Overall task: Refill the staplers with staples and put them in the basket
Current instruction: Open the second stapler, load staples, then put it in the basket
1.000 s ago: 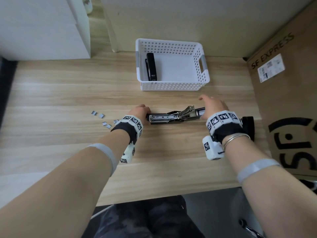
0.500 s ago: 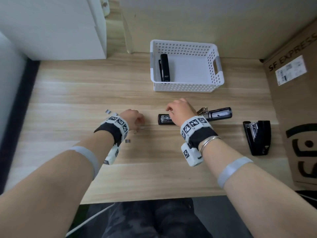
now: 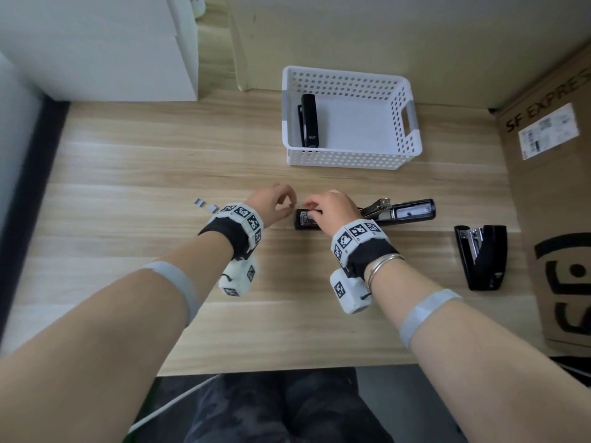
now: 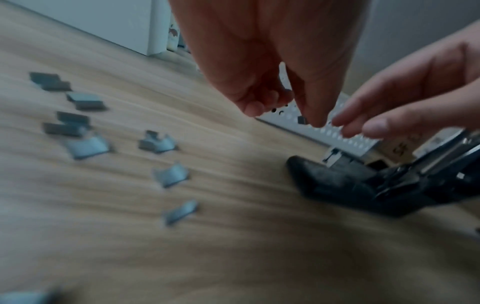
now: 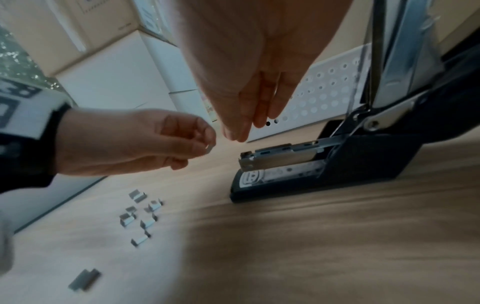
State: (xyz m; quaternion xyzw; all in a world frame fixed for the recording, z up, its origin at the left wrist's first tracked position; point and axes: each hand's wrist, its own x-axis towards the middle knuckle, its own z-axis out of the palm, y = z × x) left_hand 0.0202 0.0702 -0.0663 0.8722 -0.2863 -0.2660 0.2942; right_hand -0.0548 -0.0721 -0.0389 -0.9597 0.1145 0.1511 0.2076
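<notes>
Both hands hover close together over the wooden desk [image 3: 128, 193], just in front of the person. Farthest left lie the loose staple strips [image 4: 85, 131], scattered in short grey pieces on the wood, apart from everything else. Next comes the left hand [image 3: 271, 203], its fingers curled and its thumb and forefinger pinching a small strip of staples [image 5: 209, 148] (tiny and partly hidden in the head view, clearer from the right wrist). It hangs above the desk just left of the open stapler [image 3: 367, 215], not touching it.

Right beside it, the right hand [image 3: 332, 206] is over the stapler's front end with fingers held straight and close together, pointing down toward the metal staple channel [image 5: 283, 153]; whether the fingertips touch the channel cannot be told, and it holds nothing. That stapler lies lengthways on the desk with its black top swung back to the right and the channel bare.

Behind the hands stands the white basket [image 3: 409, 139], with one closed black stapler [image 3: 309, 119] lying along its left wall. Further right, a third black stapler [image 3: 483, 257] rests on the desk near a cardboard box [image 3: 550, 193].
</notes>
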